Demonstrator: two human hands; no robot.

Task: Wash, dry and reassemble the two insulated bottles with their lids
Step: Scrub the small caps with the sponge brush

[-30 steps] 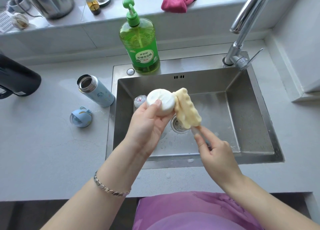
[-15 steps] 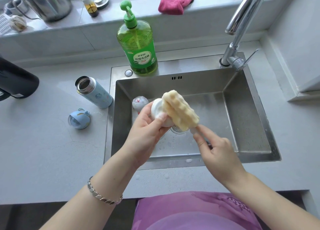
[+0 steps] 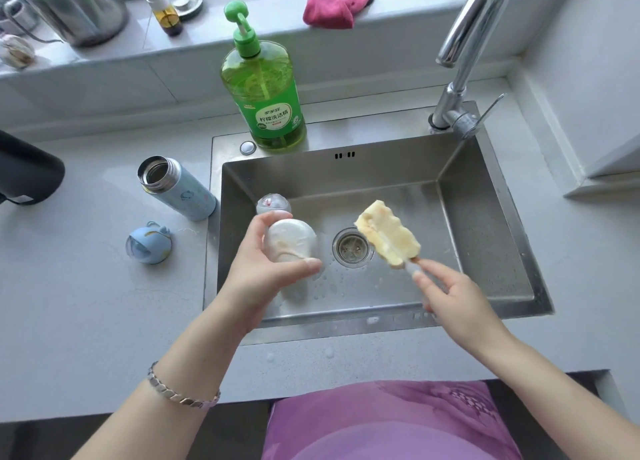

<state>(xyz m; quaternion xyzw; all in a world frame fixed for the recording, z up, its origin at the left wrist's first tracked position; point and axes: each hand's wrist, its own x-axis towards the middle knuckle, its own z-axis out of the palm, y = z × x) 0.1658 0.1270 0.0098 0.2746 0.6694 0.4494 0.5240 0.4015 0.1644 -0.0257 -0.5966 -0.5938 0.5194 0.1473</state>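
Over the sink (image 3: 491,217), left of the drain (image 3: 352,249), the left hand (image 3: 258,276) grips the white bottle (image 3: 291,243), base up. The right hand (image 3: 450,295), right of the drain, pinches the sponge brush (image 3: 388,239), apart from the bottle.

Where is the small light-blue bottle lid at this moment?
In the head view, the small light-blue bottle lid lies on the grey countertop left of the steel sink, just in front of the open light-blue insulated bottle.

Green soap bottle (image 3: 265,92) behind sink (image 3: 502,224); pink cloth (image 3: 334,4).
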